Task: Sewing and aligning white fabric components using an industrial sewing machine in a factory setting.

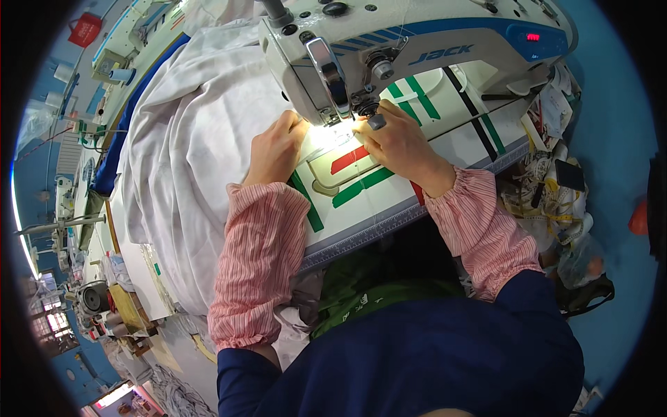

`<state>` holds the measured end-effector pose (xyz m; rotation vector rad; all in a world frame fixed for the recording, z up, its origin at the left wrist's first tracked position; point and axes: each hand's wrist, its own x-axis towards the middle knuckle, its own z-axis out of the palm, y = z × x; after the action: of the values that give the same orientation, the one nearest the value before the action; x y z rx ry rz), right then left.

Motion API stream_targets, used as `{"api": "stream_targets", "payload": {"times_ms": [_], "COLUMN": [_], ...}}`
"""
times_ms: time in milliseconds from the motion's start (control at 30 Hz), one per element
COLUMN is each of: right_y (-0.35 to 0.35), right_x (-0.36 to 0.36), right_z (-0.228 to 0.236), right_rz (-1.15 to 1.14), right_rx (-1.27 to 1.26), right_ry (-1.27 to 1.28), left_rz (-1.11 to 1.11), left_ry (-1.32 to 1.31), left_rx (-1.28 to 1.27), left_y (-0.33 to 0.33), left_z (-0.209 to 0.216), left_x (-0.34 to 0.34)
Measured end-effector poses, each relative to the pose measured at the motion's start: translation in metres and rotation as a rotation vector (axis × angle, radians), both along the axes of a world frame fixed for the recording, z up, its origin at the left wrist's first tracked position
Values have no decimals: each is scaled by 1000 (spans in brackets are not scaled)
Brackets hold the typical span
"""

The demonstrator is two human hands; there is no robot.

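Head view, looking down at a sewing station. The white industrial sewing machine with a blue stripe along its arm (pixel 417 42) stands on the white tabletop marked with green, red and black tape strips (pixel 445 132), whose near edge carries a printed ruler band. A large heap of white woven fabric (pixel 187 139) lies over the left part of the tabletop and hangs down past its edge; a narrow part of it runs under the needle area, brightly lit by the machine lamp, so fine detail there cannot be made out.

The left hand (pixel 276 149) lies flat and open on the white fabric just left of the needle, fingers stretched forward and pressing the cloth to the tabletop; it grips nothing. The right hand (pixel 397 139) rests on the fabric just right of the needle, fingers curled with the tips pinching the cloth edge directly beside the presser foot; a dark thimble-like cap (pixel 376 121) sits on one finger. The two hands are near each other, with the lit strip of fabric between them.

Both forearms wear pink striped gathered sleeve covers (pixel 257 264) over a dark blue garment (pixel 417 354). A piece of green cloth (pixel 361 292) lies in the person's lap below the tabletop edge. To the right of the tabletop hangs a cluttered bundle of tapes and bags (pixel 556 201). Further benches with machines (pixel 90 292) extend along the left rim
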<state>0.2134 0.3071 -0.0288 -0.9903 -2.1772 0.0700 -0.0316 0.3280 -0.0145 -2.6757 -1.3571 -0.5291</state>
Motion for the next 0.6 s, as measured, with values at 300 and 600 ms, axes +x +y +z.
{"api": "stream_targets", "payload": {"times_ms": [300,600], "right_y": [-45,-50], "right_x": [-126,-179], "right_z": [9,-10], "right_rz": [167,13], "right_rx": [104,92], "right_ry": [-15,71], "left_rz": [-496,-5], "left_ry": [268,456], "left_rx": [-265,-543], "left_y": [29,11], "left_z": [38,46], "left_x": [-30,-57]}}
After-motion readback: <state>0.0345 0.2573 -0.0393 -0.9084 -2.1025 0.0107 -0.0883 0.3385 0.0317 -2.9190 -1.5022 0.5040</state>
